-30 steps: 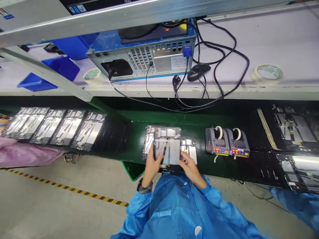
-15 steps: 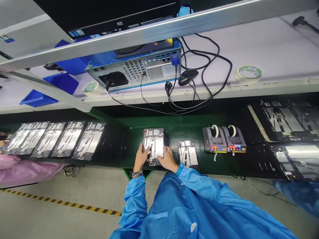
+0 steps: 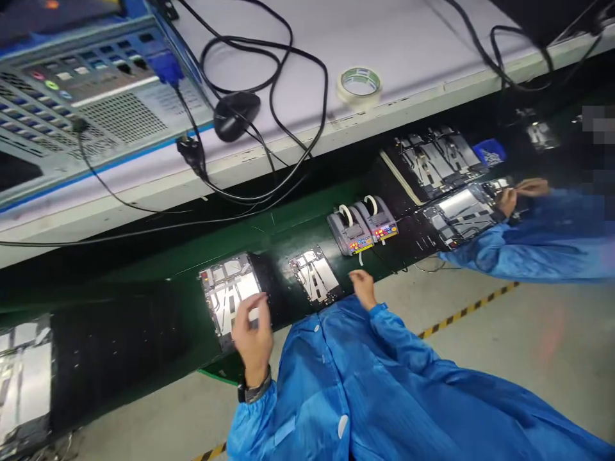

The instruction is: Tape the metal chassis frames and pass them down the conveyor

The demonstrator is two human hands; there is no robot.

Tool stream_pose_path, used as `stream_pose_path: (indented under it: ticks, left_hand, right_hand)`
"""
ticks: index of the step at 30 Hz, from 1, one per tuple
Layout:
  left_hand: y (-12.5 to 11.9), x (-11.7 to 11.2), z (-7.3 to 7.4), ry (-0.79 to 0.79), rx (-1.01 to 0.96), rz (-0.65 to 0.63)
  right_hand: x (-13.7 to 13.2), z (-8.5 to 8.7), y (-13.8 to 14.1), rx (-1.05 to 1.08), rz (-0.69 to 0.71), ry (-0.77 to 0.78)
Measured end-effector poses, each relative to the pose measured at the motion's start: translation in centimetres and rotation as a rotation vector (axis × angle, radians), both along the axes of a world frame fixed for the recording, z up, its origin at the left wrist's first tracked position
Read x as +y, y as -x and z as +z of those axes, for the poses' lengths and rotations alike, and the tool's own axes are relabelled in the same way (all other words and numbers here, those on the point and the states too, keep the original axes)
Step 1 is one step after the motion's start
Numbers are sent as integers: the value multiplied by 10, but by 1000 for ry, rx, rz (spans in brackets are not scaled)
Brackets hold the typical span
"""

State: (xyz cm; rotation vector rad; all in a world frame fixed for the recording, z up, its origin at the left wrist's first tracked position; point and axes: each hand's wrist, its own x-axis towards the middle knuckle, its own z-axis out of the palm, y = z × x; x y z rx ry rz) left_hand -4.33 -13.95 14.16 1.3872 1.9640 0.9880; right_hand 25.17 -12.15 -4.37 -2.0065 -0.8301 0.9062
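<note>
My left hand is raised over the lower edge of a stack of flat device panels with silver plates and dark parts. Its thumb and forefinger curve toward each other, and I see nothing between them. My right hand is off to the right with loosely bent, slightly blurred fingers, and nothing shows in it. It is just below a white tape strip that hangs from two grey tape dispensers with lit red displays. Between my hands a single device panel lies flat on the dark green bench.
A co-worker's hands work at panels on the right. More panels lie behind, and another at far left. On the shelf above are a computer case, black cables, a mouse and a tape roll.
Both hands have let go of the panel stack. My right hand has moved right toward the tape dispensers, while my left hand has lifted. The view has swung to the right.
</note>
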Motion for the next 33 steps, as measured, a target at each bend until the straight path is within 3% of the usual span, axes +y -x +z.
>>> stream_pose_path:
  ticks: [2,4,8,11,18,20,23,26,29,31,33]
  left_hand:
    - [-36,2,-26,94,-165,-207]
    - [-63,6,-72,190,-255,-293]
    - [-82,10,-172,288,-126,-209]
    - [-76,11,-214,300,-32,-92]
    - [-73,10,-242,349,-117,100]
    - [-72,11,-248,343,-152,128]
    - [-69,16,-257,340,-200,192]
    - [-65,24,-265,331,-212,255]
    - [-61,29,-272,342,-198,268]
    - [-59,30,-275,346,-196,257]
    - [-56,28,-276,345,-196,236]
  right_hand:
    - [10,-14,-51,25,-129,-18]
    - [27,-22,-79,178,-192,-26]
    - [50,-26,-87,371,-79,16]
    - [49,-28,-82,391,3,25]
    - [23,-28,-80,357,-90,-14]
    - [14,-20,-76,305,14,39]
    - [14,-4,-58,269,342,176]
    - [44,1,-21,329,616,282]
    - [90,-6,28,316,787,401]
    - [115,-13,55,261,755,405]
    - [131,-19,76,169,635,352]
